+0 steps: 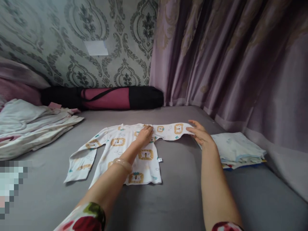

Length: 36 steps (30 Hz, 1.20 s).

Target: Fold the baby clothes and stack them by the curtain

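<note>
A small white long-sleeved shirt (130, 154) printed with orange lion faces lies spread on the grey sheet, its neckline away from me. My left hand (145, 134), fingers close together, is on the shirt where the right-hand sleeve joins the body; its fingertips are partly hidden. That sleeve stretches out straight to the right. At its cuff, my right hand (202, 134) has the thumb on top and the fingers behind, with the sleeve end between them. The other sleeve bends down toward me at the left. A small white tag sticks out at the shirt's side seam.
Folded clothes (237, 149) are stacked at the right, close to my right forearm. Rumpled light clothes (31, 125) lie in a heap at the left. A black and dark-pink rolled bag (106, 98) rests along the patterned wall. Purple curtains (216, 57) hang on the right.
</note>
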Tool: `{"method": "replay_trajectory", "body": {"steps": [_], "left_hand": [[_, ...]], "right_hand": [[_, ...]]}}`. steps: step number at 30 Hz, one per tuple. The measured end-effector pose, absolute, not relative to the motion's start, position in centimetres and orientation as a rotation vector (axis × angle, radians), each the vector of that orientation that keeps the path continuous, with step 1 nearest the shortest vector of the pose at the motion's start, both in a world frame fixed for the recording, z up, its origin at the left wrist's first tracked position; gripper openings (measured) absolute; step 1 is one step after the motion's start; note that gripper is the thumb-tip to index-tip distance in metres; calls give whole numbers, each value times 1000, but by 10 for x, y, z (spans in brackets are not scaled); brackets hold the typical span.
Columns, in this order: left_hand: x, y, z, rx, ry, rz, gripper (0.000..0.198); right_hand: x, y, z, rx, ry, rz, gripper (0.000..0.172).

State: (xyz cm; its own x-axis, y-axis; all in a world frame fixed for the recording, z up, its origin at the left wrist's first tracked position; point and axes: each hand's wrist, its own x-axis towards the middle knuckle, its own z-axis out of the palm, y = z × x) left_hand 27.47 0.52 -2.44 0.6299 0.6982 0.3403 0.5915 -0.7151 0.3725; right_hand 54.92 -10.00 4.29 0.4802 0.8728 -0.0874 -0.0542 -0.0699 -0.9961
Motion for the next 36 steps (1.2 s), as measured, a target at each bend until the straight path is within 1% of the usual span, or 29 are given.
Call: {"method": "replay_trajectory", "body": {"steps": [2,5,6,7,10,12,16,19,23,25,26,29,31,33,36], "left_hand": [[277,1,-23,2616,1131,657,33],[281,-7,-22,2621,1268,569,39],[282,-10,-21,2631,1301,537,42],[283,-13,-21,2639,1327,505,44],[284,-18,-19,2662,1371,417,50],[284,-20,-19,2673,1384,383,54],[283,-20,-17,2688,1371,366,60],[282,-20,-16,2682,1373,348,63],[283,-21,-15,2662,1374,344,65],[283,-21,-15,2655,1376,354,66],[283,-21,-15,2654,1372,358,67],[283,-20,-16,2654,1369,353,65],[282,-20,-16,2667,1358,321,63],[281,-19,-17,2684,1342,288,64],[280,-18,-17,2682,1344,293,63]], "right_hand": [[559,-97,37,-1433,-818,710,50],[570,-91,26,-1615,-980,367,25],[572,-90,23,-1698,-1057,266,20],[572,-88,20,-1780,-1139,181,20],[566,-88,14,-2026,-1349,0,34],[557,-89,10,-2197,-1430,-92,41],[536,-93,3,-2486,-1465,-191,43],[523,-95,1,-2593,-1382,-261,49],[513,-96,7,-2565,-1331,-392,50],[501,-91,11,-2473,-1476,-311,51],[492,-87,12,-2408,-1596,-193,52],[453,-70,10,-2146,-1950,318,57],[425,-60,6,-1993,-2059,536,63],[406,-52,3,-1941,-2068,621,68],[399,-50,0,-1992,-2036,613,70]]}}
